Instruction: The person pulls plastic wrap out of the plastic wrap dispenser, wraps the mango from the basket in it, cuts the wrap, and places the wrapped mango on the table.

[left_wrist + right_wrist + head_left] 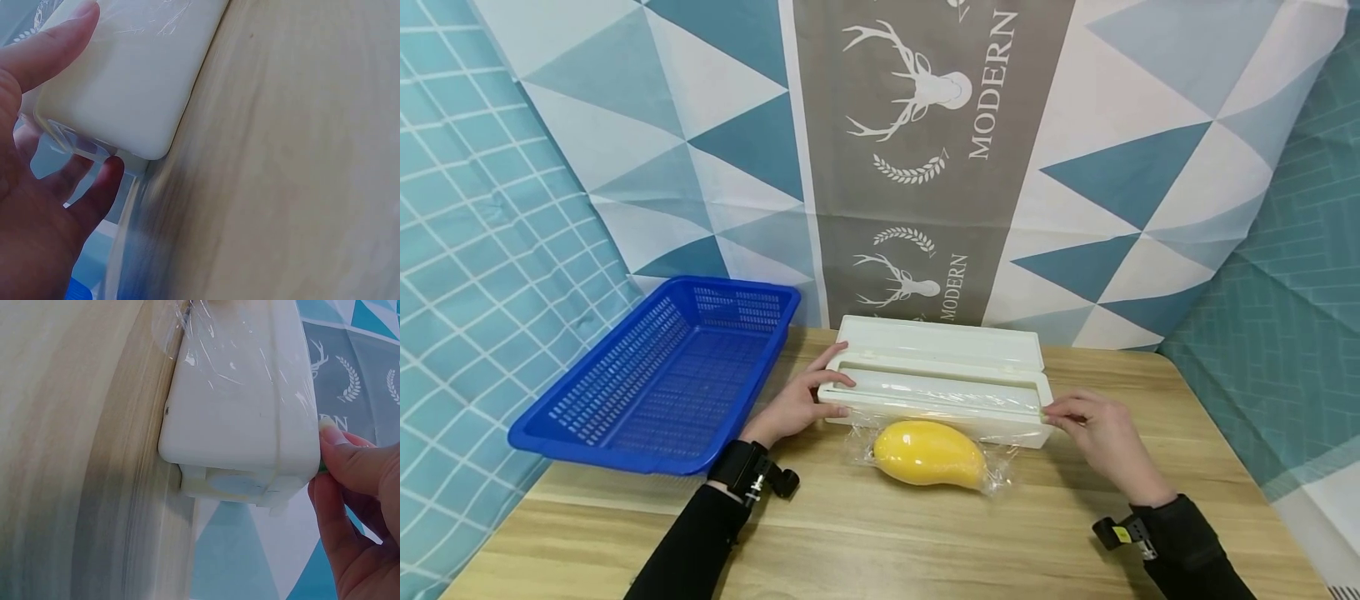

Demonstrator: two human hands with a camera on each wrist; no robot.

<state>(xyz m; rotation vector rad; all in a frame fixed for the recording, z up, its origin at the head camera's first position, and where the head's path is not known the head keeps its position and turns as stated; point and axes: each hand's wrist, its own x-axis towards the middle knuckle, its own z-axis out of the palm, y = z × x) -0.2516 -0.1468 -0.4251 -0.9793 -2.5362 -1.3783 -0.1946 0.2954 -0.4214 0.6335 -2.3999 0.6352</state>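
A white cling film dispenser [940, 406] lies on the table with its lid [940, 343] tipped back and a roll of film [925, 387] inside. Clear film runs over its front edge to a yellow mango [928, 452], which lies in film right before the box. My left hand [797, 404] holds the box's left end, thumb on the front face [131, 81] and fingers round the end. At the right end, my right hand [1097, 425] pinches a small green tab [322, 466] between thumb and forefinger. The fingers hide most of that tab.
A blue plastic basket [655, 465] with perforated sides stands at the left of the wooden table [925, 550]. Patterned cloth [917, 217] hangs close behind the dispenser, and more cloth hangs at both sides.
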